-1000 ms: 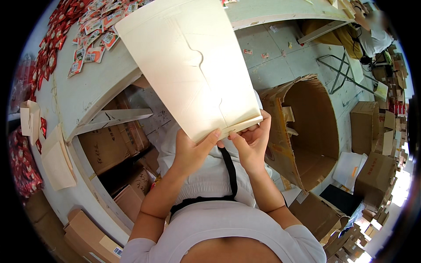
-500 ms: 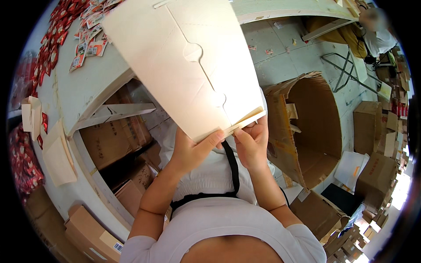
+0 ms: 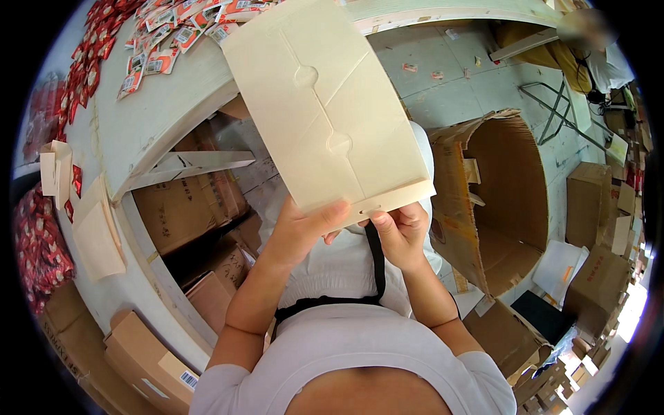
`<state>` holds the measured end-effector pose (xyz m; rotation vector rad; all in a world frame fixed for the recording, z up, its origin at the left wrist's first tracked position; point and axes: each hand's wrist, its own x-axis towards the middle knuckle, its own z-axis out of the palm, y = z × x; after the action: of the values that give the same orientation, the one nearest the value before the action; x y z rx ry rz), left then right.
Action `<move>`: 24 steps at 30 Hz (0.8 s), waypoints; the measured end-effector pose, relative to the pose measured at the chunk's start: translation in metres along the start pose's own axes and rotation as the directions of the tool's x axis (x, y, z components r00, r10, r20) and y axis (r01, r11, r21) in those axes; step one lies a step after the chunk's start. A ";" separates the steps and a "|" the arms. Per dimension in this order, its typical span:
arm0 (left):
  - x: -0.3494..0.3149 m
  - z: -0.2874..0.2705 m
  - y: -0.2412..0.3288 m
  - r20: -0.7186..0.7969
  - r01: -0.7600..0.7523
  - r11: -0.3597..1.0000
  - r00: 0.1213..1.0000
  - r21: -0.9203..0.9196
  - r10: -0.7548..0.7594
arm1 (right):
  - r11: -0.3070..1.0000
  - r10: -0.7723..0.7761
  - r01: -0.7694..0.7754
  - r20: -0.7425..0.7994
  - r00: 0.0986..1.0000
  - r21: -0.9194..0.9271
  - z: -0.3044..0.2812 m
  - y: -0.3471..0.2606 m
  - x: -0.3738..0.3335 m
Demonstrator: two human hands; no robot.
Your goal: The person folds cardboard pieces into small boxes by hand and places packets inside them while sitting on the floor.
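Observation:
A flat, cream-coloured folding carton [image 3: 325, 111] is held up in front of my body, its interlocking flaps and round cut-outs facing me. My left hand [image 3: 308, 225] grips its near left corner, thumb lying on top and fingers mostly hidden underneath. At the near right edge, my right hand [image 3: 401, 235] pinches a narrow folded strip of the carton, the thumb against a small slot there. Both hands are closed on the same carton.
Small red-and-white packets [image 3: 183, 31] are heaped on the white table [image 3: 166, 97] at left. Flat cream cartons [image 3: 97, 232] lie on its edge. A large open cardboard box [image 3: 508, 207] stands at right. A person [image 3: 609, 66] is at the far right.
The carton's near edge has swung right and slightly down, and its folded strip now lies flatter against the panel. Both hands stay on it, with the right thumb shifted to the slot.

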<state>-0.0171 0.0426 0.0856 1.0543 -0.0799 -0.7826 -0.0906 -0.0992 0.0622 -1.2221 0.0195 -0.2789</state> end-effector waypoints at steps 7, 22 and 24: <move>0.001 0.003 0.000 0.014 -0.065 0.996 0.998 0.057 0.064 | 0.956 0.025 0.004 -0.094 0.995 0.293 0.008 0.002 0.006; 0.002 0.010 -0.010 -0.101 -0.074 0.972 0.990 0.222 0.098 | 0.971 0.172 -0.114 -0.285 0.943 0.210 0.017 0.000 0.010; 0.000 0.015 -0.025 -0.102 -0.076 0.953 0.989 0.294 0.110 | 0.950 0.242 -0.109 -0.469 0.850 0.293 0.022 -0.005 0.017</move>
<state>-0.0371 0.0244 0.0731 1.3624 -0.1467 -0.6330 -0.0716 -0.0843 0.0768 -0.8542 0.5334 -0.4177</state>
